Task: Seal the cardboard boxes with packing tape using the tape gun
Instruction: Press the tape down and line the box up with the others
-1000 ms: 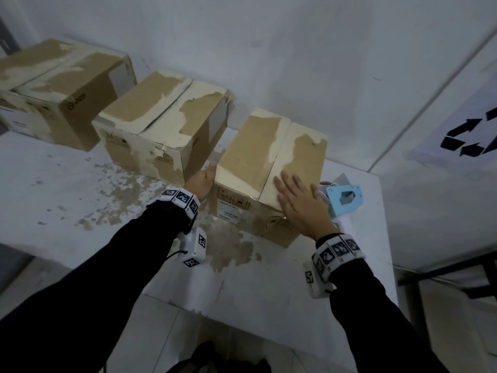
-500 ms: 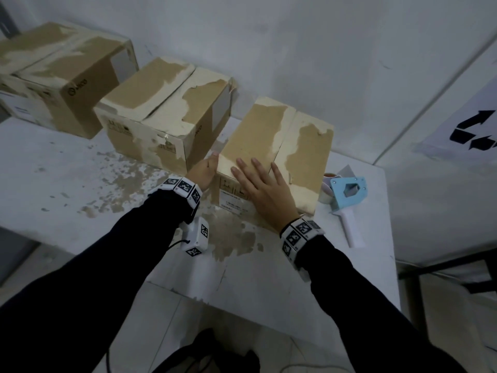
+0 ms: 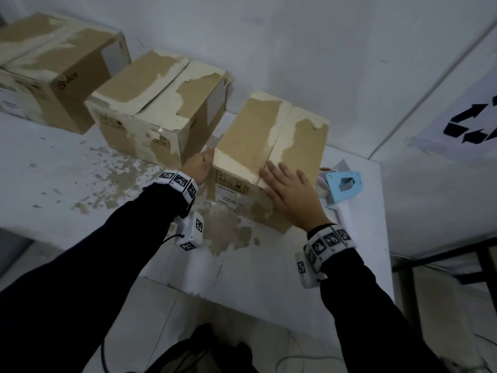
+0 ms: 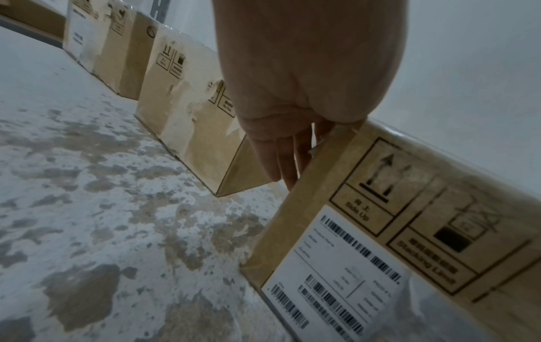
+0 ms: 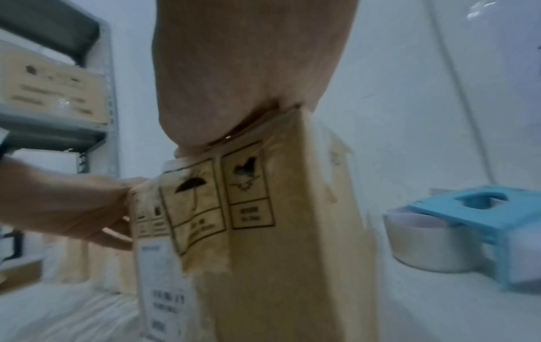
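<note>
Moved: right hand (image 3: 291, 196) slid from the box's (image 3: 258, 135) left flap to the right one.
Right hand: flat, fingers straight, pressing box top.
Left hand (image 3: 199, 165): fingers straight against box's left side.
Tape gun (image 3: 341, 189): right of centre, just beside right hand.

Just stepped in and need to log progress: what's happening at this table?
A person is steadying the nearest cardboard box, the rightmost of three on the white table. The left hand rests flat against its left side, and the right hand presses flat on the top flaps at the near edge. The blue tape gun lies untouched beside the box, on its right. No fresh tape run has started.
</note>
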